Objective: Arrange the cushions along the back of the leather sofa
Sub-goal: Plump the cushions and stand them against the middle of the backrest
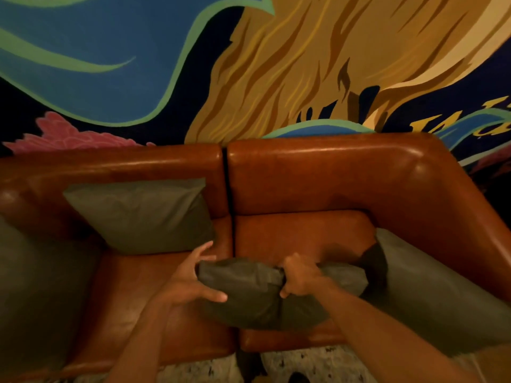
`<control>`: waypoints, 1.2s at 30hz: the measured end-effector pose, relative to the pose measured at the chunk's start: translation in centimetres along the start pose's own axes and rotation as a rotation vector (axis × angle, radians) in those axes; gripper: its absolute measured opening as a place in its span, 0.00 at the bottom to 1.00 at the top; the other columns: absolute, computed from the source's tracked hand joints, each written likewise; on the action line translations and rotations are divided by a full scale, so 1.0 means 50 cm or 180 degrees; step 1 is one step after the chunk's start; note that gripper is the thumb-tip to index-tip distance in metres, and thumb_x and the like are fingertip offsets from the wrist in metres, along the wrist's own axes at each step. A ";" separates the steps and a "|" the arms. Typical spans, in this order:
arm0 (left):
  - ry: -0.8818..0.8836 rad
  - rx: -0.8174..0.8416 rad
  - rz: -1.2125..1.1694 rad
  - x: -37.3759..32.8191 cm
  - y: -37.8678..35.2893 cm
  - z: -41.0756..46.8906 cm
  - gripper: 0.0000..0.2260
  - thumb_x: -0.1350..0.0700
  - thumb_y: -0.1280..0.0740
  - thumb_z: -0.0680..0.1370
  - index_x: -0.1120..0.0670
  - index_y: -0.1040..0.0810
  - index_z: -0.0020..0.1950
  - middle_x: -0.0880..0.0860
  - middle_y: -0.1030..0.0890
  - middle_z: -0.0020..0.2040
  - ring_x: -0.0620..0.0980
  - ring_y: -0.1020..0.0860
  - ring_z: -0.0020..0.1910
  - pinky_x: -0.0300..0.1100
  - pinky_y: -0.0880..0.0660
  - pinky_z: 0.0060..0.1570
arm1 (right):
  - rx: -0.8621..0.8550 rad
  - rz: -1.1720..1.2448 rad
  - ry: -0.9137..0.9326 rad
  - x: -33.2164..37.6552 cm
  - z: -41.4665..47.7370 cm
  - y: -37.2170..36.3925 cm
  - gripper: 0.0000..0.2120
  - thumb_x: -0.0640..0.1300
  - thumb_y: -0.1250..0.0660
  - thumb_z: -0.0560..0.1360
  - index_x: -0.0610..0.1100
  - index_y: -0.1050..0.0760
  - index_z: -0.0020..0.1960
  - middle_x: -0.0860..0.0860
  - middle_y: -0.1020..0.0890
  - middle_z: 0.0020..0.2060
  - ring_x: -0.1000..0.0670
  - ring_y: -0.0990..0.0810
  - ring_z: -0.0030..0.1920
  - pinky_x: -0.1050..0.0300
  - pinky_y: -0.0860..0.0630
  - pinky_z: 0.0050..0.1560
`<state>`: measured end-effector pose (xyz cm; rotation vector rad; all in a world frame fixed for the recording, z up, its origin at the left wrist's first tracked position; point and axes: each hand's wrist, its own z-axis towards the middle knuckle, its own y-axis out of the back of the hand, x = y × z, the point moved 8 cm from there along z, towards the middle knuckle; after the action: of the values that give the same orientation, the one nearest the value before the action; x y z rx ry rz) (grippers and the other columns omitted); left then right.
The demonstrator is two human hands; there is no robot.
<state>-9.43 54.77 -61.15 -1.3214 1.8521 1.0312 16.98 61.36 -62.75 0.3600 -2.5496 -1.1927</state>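
Observation:
A brown leather sofa (304, 178) fills the view, its back against a painted wall. One grey-green cushion (143, 214) leans upright against the left part of the back. A second cushion (249, 294) is lifted over the front of the right seat. My left hand (190, 277) grips its left end, thumb underneath and fingers spread on top. My right hand (298, 277) is clenched on its top edge, bunching the fabric. A third cushion (431, 288) lies against the right armrest. Another cushion (36, 294) lies at the far left.
The right half of the sofa back (318, 178) has no cushion against it, and the seat (298, 233) below it is bare leather. A speckled floor (318, 363) shows under the sofa's front edge. The mural wall (249, 64) rises right behind the sofa.

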 end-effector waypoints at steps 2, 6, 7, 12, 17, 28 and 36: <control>-0.0079 0.0458 0.0815 -0.016 -0.029 0.006 0.66 0.49 0.11 0.47 0.33 0.44 0.77 0.46 0.31 0.74 0.44 0.32 0.74 0.39 0.28 0.68 | 0.0030 -0.0027 0.0007 0.028 0.015 -0.033 0.28 0.55 0.17 0.67 0.45 0.17 0.63 0.45 0.14 0.60 0.42 0.17 0.63 0.50 0.20 0.60; -0.0011 0.0919 0.3612 0.018 -0.156 0.027 0.70 0.38 0.16 0.54 0.44 0.61 0.82 0.57 0.47 0.83 0.61 0.48 0.81 0.59 0.50 0.78 | -0.0112 0.0082 -0.0015 0.055 0.034 -0.056 0.35 0.57 0.18 0.68 0.46 0.22 0.71 0.47 0.20 0.68 0.43 0.24 0.69 0.49 0.25 0.67; 0.0004 0.0836 0.3824 0.033 -0.175 0.038 0.68 0.39 0.17 0.57 0.47 0.61 0.82 0.60 0.46 0.82 0.62 0.46 0.80 0.59 0.49 0.78 | -0.0144 0.0063 0.0038 0.055 0.034 -0.056 0.40 0.59 0.19 0.67 0.47 0.25 0.74 0.48 0.22 0.70 0.43 0.27 0.71 0.48 0.28 0.71; 0.0024 0.0397 0.3943 0.031 -0.176 0.091 0.61 0.46 0.18 0.61 0.48 0.56 0.82 0.55 0.39 0.79 0.58 0.38 0.76 0.60 0.39 0.73 | 0.0288 -0.0417 0.0028 -0.034 0.017 -0.049 0.63 0.62 0.16 0.59 0.49 0.45 0.85 0.45 0.34 0.78 0.40 0.34 0.76 0.43 0.38 0.79; -0.0210 0.0595 0.4183 -0.006 -0.207 0.137 0.55 0.46 0.17 0.59 0.55 0.44 0.79 0.58 0.34 0.75 0.60 0.38 0.76 0.66 0.49 0.76 | 0.0346 -0.0411 -0.0290 -0.094 -0.002 -0.032 0.56 0.56 0.16 0.63 0.48 0.41 0.83 0.45 0.29 0.74 0.41 0.30 0.73 0.46 0.35 0.77; 0.0044 0.0456 0.4175 -0.134 -0.152 0.238 0.30 0.47 0.19 0.63 0.49 0.25 0.61 0.54 0.19 0.60 0.57 0.20 0.59 0.49 0.23 0.55 | 0.0043 -0.0438 -0.0307 -0.119 0.085 0.115 0.29 0.54 0.15 0.64 0.44 0.17 0.60 0.45 0.14 0.56 0.42 0.15 0.59 0.47 0.17 0.58; -0.0012 0.0131 0.3989 -0.306 -0.166 0.414 0.32 0.48 0.17 0.60 0.51 0.25 0.60 0.55 0.18 0.58 0.59 0.19 0.57 0.53 0.21 0.54 | -0.0116 -0.0537 -0.0244 -0.259 0.207 0.298 0.31 0.54 0.14 0.63 0.46 0.19 0.61 0.46 0.15 0.58 0.41 0.16 0.61 0.47 0.18 0.57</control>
<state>4.10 78.15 -60.48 0.0393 2.6725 1.5036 23.62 82.41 -59.61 0.5402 -2.6015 -1.3347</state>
